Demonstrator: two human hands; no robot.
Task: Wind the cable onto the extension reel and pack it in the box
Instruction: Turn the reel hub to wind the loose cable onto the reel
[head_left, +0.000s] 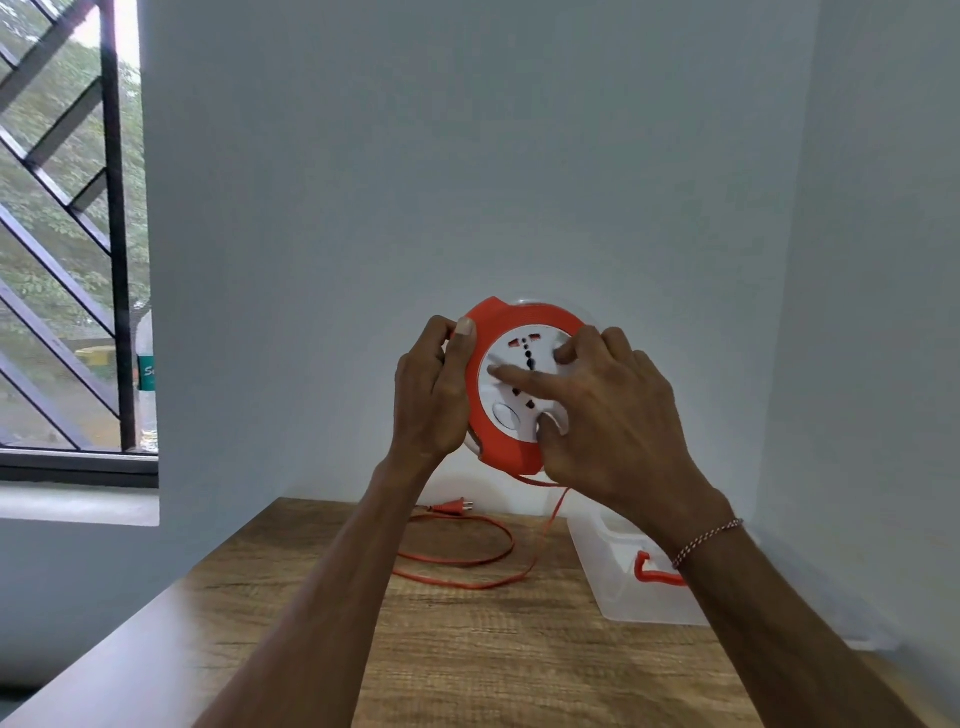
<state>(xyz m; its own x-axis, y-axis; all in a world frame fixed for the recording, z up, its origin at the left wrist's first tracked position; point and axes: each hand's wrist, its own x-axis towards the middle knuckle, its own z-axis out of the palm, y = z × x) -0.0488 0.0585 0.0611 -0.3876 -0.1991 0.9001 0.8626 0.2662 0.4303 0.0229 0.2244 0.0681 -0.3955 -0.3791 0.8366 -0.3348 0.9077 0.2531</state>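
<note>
I hold a round orange and white extension reel (506, 415) up in the air above the table, its socket face towards me. My left hand (434, 395) grips the reel's left rim, thumb on the front edge. My right hand (608, 415) lies over the white socket face, forefinger stretched across it and thumb near the lower edge. An orange cable (467, 577) hangs from the reel's bottom and loops on the wooden table (467, 665); its plug (452, 507) lies near the wall. A clear plastic box (623, 587) with an orange handle stands at the right, partly hidden by my right forearm.
White walls close in behind and to the right of the table. A window with a dark diagonal grille (62, 234) is at the left, and a plastic bottle (147, 379) stands on its sill.
</note>
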